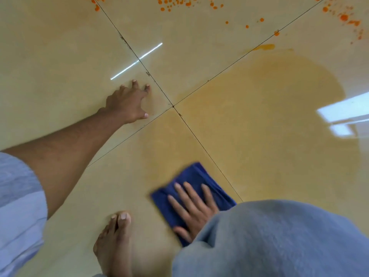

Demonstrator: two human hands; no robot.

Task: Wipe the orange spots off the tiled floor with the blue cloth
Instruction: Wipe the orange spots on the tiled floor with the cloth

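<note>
The tiled floor (60,47) fills pretty much the whole view, with a big yellowish wet smear (269,108) spread across the middle-right tiles. A grey-clad knee (279,240) sits bottom right. The blue cloth (191,194) lies flat just in front of it, with the right hand (192,208) pressed on top, fingers spread, not gripping. The left hand (127,104) is well apart, open, propped on bare tile. A bare foot (115,240) is near the cloth. Orange spots (173,4) dot the far edge.

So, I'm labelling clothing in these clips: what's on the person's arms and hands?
Both hands are bare: no gloves, rings or watch visible. The left hand extends from a light blue sleeve pushed up the forearm. The right hand emerges from grey-blue fabric.
</note>
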